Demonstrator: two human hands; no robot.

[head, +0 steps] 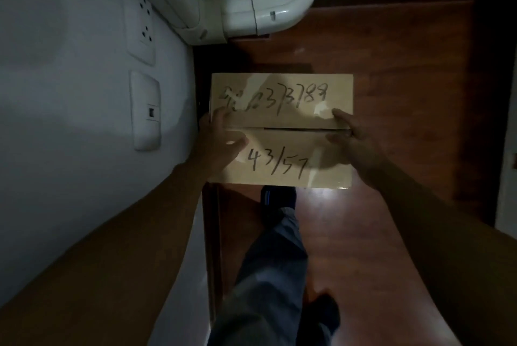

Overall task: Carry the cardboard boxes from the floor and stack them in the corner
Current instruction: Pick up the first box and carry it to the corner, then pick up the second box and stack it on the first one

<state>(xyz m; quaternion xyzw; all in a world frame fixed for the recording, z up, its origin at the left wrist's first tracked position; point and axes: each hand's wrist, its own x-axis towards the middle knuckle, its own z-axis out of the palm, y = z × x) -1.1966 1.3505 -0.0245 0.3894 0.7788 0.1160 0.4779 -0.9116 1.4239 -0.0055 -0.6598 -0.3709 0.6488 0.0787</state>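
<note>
We held the cardboard box (281,130) between our left hand (221,144) and right hand (354,140), the wall (70,65) to its left, the pipe (268,7) beyond it, our foot (277,200) beneath its near edge.

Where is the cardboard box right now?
In the head view, the cardboard box sits centre frame, held between the left hand and right hand, close beside the white wall on its left.

bare forearms with no sleeves, left hand (221,144), right hand (355,138), grey-blue trousers (274,270), dark socks (277,200), possibly blue-striped
</note>
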